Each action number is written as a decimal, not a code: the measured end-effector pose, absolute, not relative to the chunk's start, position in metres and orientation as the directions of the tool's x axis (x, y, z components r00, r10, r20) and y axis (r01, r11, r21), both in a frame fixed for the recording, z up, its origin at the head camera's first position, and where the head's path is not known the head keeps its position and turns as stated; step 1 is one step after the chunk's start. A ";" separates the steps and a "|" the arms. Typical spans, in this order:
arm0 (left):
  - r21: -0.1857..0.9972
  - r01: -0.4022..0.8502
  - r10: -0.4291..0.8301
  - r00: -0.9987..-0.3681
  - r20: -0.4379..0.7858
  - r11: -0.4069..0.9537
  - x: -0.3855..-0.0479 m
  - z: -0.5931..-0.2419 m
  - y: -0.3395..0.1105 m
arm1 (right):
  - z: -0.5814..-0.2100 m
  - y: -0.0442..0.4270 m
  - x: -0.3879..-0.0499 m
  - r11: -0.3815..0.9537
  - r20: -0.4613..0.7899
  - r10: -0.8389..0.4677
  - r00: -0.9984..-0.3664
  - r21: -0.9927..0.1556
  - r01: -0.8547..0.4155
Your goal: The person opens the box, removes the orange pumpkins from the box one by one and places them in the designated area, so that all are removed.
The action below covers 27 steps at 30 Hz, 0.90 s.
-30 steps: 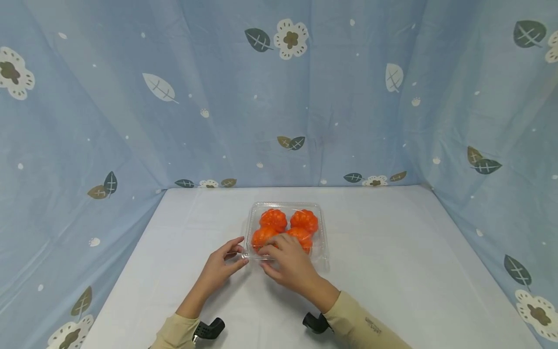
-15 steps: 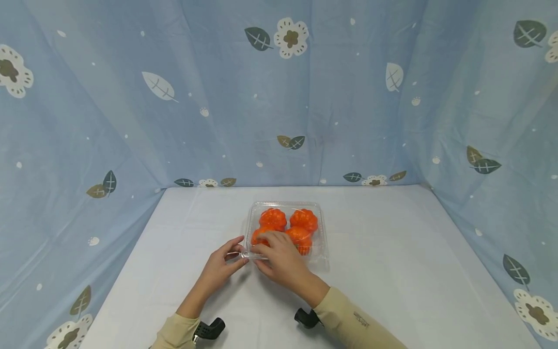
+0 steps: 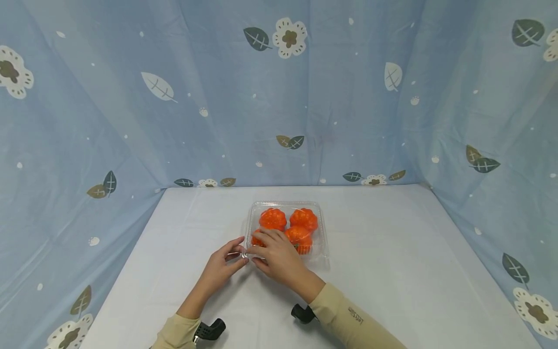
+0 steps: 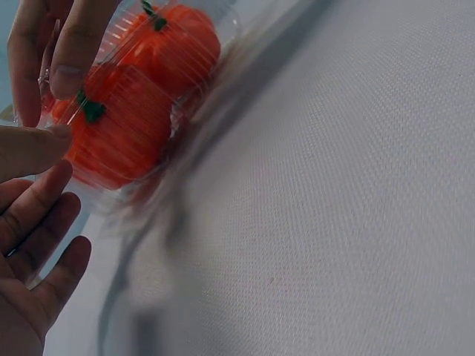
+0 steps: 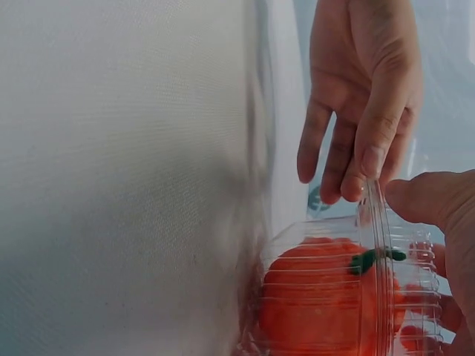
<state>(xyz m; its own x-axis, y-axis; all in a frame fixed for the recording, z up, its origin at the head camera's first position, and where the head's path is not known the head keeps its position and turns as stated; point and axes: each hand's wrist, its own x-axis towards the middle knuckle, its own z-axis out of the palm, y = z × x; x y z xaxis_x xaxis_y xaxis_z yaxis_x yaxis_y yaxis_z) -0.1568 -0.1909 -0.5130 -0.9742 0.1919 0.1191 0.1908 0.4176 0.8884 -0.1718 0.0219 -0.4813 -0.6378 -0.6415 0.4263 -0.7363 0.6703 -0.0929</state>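
Note:
A clear lidded plastic box [image 3: 323, 232] holds several orange pumpkins [image 3: 303, 219], two with green stems showing in the left wrist view. At its front left corner, my left hand [image 3: 219, 270] pinches the rim between thumb and index finger; its other fingers hang apart in the right wrist view. Just right of it, my right hand [image 3: 281, 259] grips the front edge, thumb [image 5: 419, 199] against the rim and curled fingers over the lid. That hand partly covers the front left pumpkin. In the right wrist view, a pumpkin [image 5: 312, 304] shows through the ribbed side.
The box sits on a white-covered table [image 3: 383, 252], towards its back edge. A blue curtain [image 3: 235, 97] with leaves and flowers hangs behind and at both sides. Black wrist devices [image 3: 210, 329] show by both tan sleeves [image 3: 350, 317].
My right hand has slid left along the front edge towards the corner, uncovering more of the front right pumpkin. My left hand and the box have stayed in place.

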 end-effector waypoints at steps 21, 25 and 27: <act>0.892 0.189 0.178 -0.976 0.125 0.410 -0.156 -0.514 -0.189 | -0.484 0.019 -0.176 0.683 0.438 -0.655 -0.616 -0.008 -0.731; 0.892 0.190 0.176 -0.976 0.127 0.411 -0.156 -0.515 -0.189 | -0.485 0.019 -0.177 0.682 0.444 -0.654 -0.613 -0.006 -0.732; 0.892 0.189 0.177 -0.976 0.125 0.412 -0.156 -0.516 -0.189 | -0.486 0.019 -0.177 0.683 0.443 -0.653 -0.614 -0.006 -0.731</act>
<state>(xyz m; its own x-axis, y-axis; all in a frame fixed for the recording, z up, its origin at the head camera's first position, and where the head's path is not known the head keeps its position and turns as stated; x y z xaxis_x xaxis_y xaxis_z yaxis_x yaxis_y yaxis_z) -0.1559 -0.1887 -0.5159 -0.9763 0.1769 0.1249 0.1886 0.4117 0.8916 -0.1771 0.0191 -0.4859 -0.6139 -0.6534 0.4430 -0.7306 0.6827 -0.0056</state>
